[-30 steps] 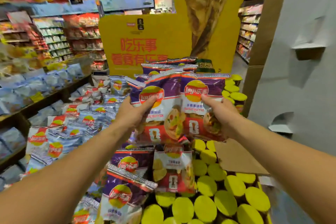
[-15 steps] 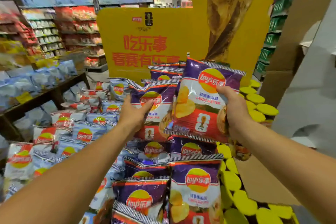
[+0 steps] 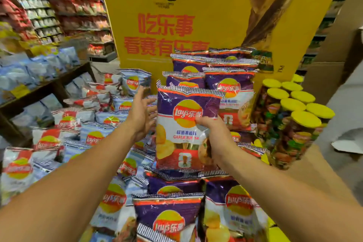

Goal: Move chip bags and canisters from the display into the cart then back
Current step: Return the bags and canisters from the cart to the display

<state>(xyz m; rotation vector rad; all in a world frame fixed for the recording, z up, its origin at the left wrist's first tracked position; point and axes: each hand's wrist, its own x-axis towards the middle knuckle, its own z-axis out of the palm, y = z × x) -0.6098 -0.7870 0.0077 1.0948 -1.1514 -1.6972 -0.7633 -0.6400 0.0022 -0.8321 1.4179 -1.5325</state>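
Garlic-butter chip bag (image 3: 183, 129) stands upright, long axis vertical, pinched at its right edge by the right hand (image 3: 211, 135); left hand (image 3: 141, 116), open and empty, hovers just left.

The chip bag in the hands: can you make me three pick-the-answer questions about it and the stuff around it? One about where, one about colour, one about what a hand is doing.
1. Where do the canisters stand from the held chip bag?
A. left
B. right
C. underneath

2. What colour are the canister lids?
A. yellow
B. red
C. blue

3. What is the left hand doing?
A. squeezing a canister
B. gripping the bag
C. open, holding nothing

Answers: 1 B, they stand past the bag's right edge. 2 A, every lid is yellow. 3 C, its fingers are spread beside the bag; only the right hand grips it.
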